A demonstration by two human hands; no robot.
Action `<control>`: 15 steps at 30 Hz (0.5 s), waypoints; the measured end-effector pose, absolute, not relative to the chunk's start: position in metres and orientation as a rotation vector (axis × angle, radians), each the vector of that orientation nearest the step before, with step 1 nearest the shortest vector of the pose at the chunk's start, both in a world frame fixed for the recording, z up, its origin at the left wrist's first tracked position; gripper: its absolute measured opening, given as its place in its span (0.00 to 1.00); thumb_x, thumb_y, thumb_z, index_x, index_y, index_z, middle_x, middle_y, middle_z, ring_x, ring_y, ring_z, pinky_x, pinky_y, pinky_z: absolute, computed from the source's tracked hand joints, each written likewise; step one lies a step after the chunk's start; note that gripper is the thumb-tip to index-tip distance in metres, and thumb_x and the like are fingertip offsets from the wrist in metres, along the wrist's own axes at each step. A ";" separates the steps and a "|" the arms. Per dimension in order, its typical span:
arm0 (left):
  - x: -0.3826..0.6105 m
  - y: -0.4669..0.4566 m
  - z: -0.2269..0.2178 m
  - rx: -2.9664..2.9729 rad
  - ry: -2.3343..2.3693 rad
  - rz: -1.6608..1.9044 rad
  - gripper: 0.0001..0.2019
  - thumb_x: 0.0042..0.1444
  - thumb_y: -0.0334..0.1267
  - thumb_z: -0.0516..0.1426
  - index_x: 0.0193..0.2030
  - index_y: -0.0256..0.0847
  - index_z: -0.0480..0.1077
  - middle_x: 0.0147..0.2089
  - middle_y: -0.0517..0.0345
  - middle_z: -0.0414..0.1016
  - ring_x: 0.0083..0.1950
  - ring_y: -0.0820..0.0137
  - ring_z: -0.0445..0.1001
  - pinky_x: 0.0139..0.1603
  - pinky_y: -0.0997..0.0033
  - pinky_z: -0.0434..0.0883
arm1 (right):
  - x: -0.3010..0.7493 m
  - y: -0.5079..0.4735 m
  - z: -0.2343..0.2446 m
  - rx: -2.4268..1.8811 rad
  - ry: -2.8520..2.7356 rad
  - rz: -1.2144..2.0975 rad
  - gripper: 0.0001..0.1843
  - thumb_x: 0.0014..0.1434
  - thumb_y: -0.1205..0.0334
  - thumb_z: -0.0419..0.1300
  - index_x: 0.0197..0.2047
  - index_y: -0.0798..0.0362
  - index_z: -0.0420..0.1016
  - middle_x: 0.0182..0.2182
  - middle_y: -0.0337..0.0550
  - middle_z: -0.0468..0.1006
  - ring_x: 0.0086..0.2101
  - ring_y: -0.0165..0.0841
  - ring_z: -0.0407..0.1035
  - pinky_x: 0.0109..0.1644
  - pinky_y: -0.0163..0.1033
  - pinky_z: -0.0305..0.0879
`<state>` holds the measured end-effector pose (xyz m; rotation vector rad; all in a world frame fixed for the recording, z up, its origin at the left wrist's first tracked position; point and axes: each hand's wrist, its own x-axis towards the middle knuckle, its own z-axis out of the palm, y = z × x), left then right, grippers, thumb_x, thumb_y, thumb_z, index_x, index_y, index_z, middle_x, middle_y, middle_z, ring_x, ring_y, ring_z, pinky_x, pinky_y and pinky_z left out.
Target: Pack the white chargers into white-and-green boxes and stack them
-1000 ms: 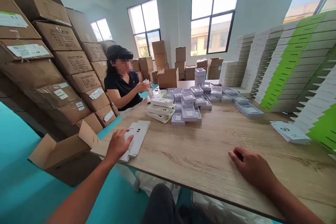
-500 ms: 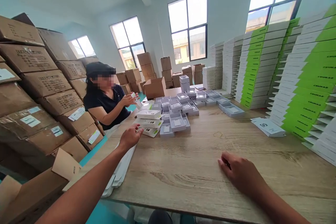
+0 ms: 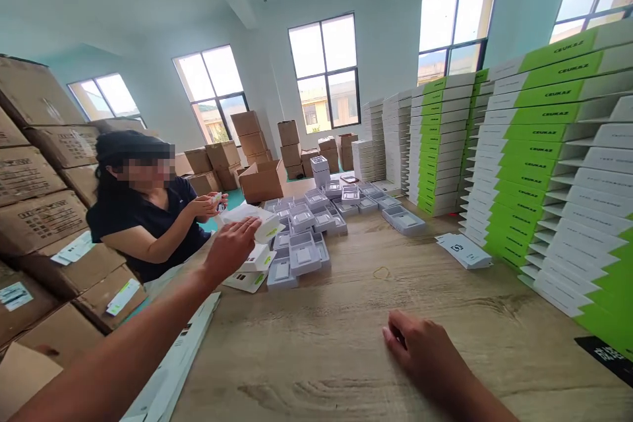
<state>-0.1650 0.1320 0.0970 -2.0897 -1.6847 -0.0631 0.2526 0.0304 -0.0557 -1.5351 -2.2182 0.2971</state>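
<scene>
My left hand (image 3: 228, 249) is stretched forward and grips a flat white box with a green edge (image 3: 257, 221), lifted off a small pile of similar white boxes (image 3: 250, 270). My right hand (image 3: 425, 356) rests on the wooden table (image 3: 346, 316) near its front edge, fingers loosely curled, holding nothing. Several grey plastic trays (image 3: 306, 247) lie just beyond the lifted box. A stack of flat white carton blanks (image 3: 173, 369) sits under my left forearm at the table's left edge.
A person in a dark shirt (image 3: 143, 217) sits at the left side, handling a small white item. Tall stacks of white and green boxes (image 3: 539, 165) fill the right. Brown cartons (image 3: 39, 211) are piled on the left and at the back (image 3: 257, 145).
My left hand left the carton blanks, reached forward to the pile of white boxes and picked up the top one. The view swung left and up. My right hand stayed on the table.
</scene>
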 end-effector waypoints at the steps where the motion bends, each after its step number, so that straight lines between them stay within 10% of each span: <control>1: -0.158 0.113 0.095 -2.102 -1.612 -0.122 0.20 0.67 0.28 0.50 0.65 0.35 0.66 0.69 0.38 0.67 0.71 0.53 0.65 0.70 0.43 0.62 | 0.253 0.031 -0.054 -1.524 -2.186 0.340 0.14 0.67 0.59 0.51 0.30 0.50 0.70 0.26 0.41 0.78 0.27 0.35 0.72 0.32 0.37 0.54; 9: -0.080 -0.029 0.043 -2.670 -0.403 -0.481 0.24 0.66 0.26 0.52 0.67 0.46 0.63 0.65 0.54 0.74 0.72 0.63 0.65 0.74 0.57 0.61 | 0.204 -0.007 0.004 -0.554 -1.433 1.768 0.32 0.53 0.40 0.65 0.53 0.52 0.71 0.50 0.50 0.80 0.47 0.43 0.76 0.47 0.45 0.72; 15: -0.042 -0.040 0.028 -2.765 -1.267 -1.036 0.37 0.61 0.29 0.58 0.75 0.51 0.52 0.75 0.43 0.57 0.74 0.50 0.59 0.63 0.48 0.74 | 0.156 -0.043 -0.004 -1.113 -1.432 1.052 0.25 0.56 0.54 0.64 0.55 0.51 0.69 0.43 0.52 0.83 0.43 0.49 0.79 0.48 0.53 0.75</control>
